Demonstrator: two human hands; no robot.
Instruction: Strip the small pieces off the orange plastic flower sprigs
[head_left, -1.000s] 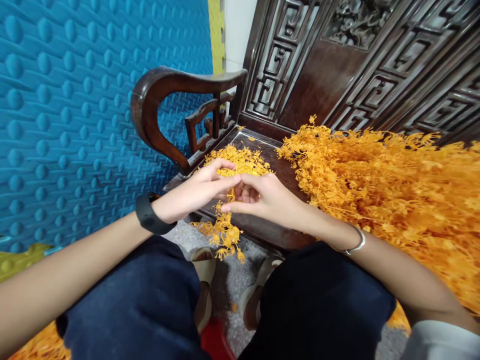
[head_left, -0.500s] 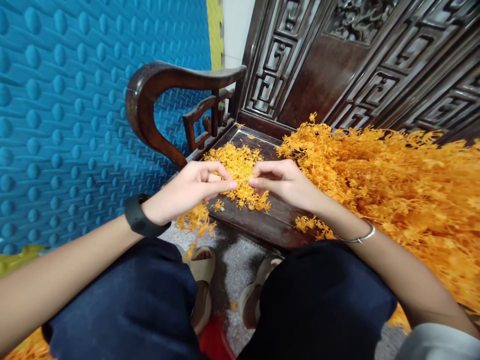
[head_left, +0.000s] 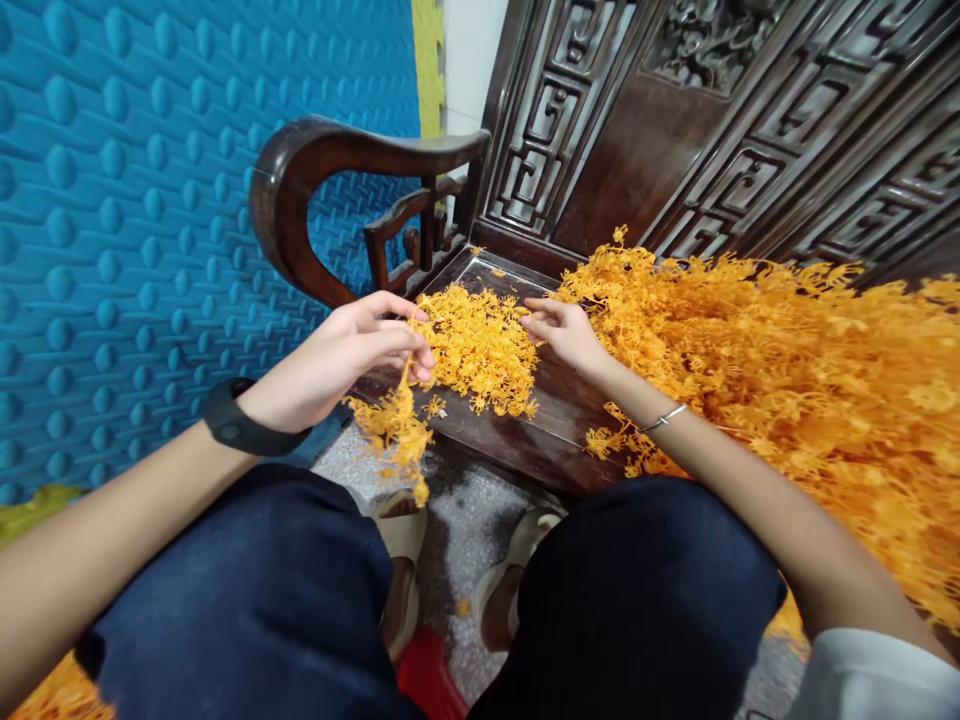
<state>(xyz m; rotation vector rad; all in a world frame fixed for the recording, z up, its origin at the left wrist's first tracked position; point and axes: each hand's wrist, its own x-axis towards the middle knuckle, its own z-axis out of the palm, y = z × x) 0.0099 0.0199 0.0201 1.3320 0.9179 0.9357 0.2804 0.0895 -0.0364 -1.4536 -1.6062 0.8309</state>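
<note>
My left hand, with a black band on its wrist, pinches the stem of an orange plastic sprig that hangs down past the front edge of the dark wooden bench seat. My right hand, a thin bangle on its wrist, reaches over the seat with fingers drawn together at the right edge of a small heap of orange bits; whether it holds a piece I cannot make out. A large pile of orange sprigs fills the seat to the right.
A curved wooden armrest rises at the left of the seat, with the carved backrest behind. A blue bumpy foam mat covers the wall at the left. My knees and sandalled feet sit below, over speckled floor.
My hands have drawn apart and moved farther onto the seat. The left keeps the hanging sprig; the right has gone to the small heap's edge.
</note>
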